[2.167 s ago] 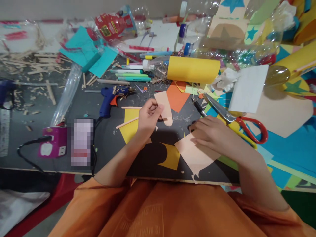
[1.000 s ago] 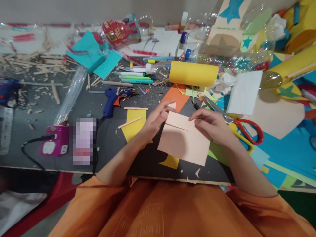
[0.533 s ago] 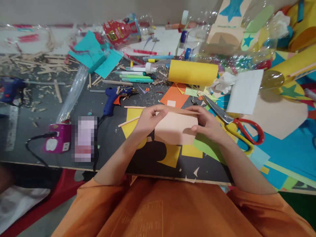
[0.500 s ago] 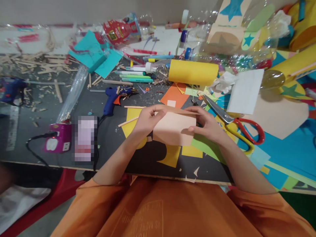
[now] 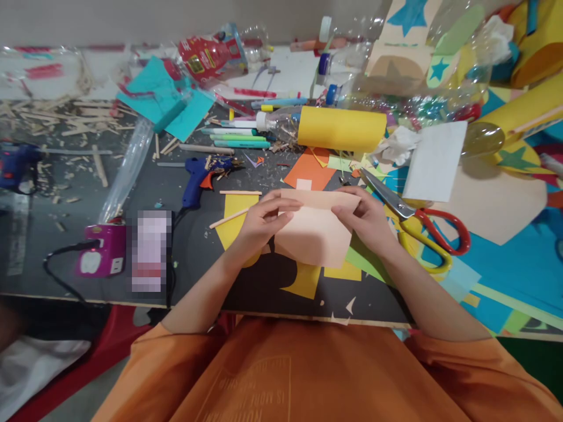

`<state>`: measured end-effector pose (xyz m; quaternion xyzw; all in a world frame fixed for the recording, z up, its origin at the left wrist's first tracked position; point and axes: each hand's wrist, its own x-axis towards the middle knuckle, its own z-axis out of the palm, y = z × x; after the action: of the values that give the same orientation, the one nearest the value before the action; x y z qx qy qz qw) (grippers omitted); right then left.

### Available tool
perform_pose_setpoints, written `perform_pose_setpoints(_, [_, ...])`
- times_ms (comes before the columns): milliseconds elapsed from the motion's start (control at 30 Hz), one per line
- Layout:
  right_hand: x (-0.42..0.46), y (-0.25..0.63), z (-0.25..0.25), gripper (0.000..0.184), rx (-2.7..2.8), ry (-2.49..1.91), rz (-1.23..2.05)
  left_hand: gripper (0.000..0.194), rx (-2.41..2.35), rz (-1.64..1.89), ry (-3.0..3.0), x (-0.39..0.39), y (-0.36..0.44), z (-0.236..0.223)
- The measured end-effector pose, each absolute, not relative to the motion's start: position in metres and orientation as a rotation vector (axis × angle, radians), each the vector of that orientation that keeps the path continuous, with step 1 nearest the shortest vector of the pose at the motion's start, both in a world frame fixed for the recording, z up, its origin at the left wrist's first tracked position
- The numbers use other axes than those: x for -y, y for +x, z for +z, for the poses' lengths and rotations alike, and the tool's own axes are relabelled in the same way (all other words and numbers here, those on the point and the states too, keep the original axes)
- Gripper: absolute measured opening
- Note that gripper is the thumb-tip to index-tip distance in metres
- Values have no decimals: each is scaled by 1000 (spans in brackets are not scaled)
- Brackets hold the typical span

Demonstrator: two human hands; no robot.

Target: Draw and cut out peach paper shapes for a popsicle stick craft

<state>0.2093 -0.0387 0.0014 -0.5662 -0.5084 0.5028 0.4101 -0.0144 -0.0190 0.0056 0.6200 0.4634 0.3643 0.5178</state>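
A pale peach sheet of paper [image 5: 314, 231] hangs over the table in front of me, with a crease across its upper part. My left hand [image 5: 266, 220] is at its left edge, thumb and fingers close together over the paper. At the right edge, my right hand [image 5: 363, 220] pinches the sheet, its thumb on the near face and the other fingers behind. Yellow paper scraps [image 5: 308, 281] and a green piece of paper [image 5: 367, 264] lie beneath. Big scissors [image 5: 411, 220] with red and yellow handles rest just right of my right hand.
To the left are a blue glue gun [image 5: 196, 181], a purple power adapter [image 5: 101, 249] with a cord and a blurred-out rectangle. Behind lie markers [image 5: 240, 140] and a bottle wrapped in yellow paper [image 5: 343, 129]. Blue paper [image 5: 519, 264] covers the right side.
The folded upper strip of the peach paper has opened upward. My left fingers have come down over its left side, and my right thumb has moved up along the right edge.
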Motion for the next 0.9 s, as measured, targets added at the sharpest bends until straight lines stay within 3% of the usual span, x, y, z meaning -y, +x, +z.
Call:
perform_pose_setpoints(67, [40,208,4,27,1327,-1422,1292,14,-1104,807,1500,17,-16,8])
perform_pose_setpoints(200, [43,204,5,29,1415,-1435,1306,21,-1088,708,1465,20,-18,13])
perform_pose_setpoints(400, [44,210,11,42,1511,-1458,1071,23,-1131,818,1489,16,-24,11])
perform_pose_setpoints(500, [53,230,32,37,1794,-1584,777,24,-1151,885,1468,11,-28,10])
perform_pose_setpoints(600, [75,263,52,42,2277,-1864,147,24,-1142,897,1447,9,-30,12])
perform_pose_setpoints(700, [101,298,55,44,2505,-1986,-189,23,-1128,890,1438,10,-31,16])
perform_pose_setpoints(900, [117,329,32,52,2662,-2008,-189,25,-1203,840,1419,7,-36,24])
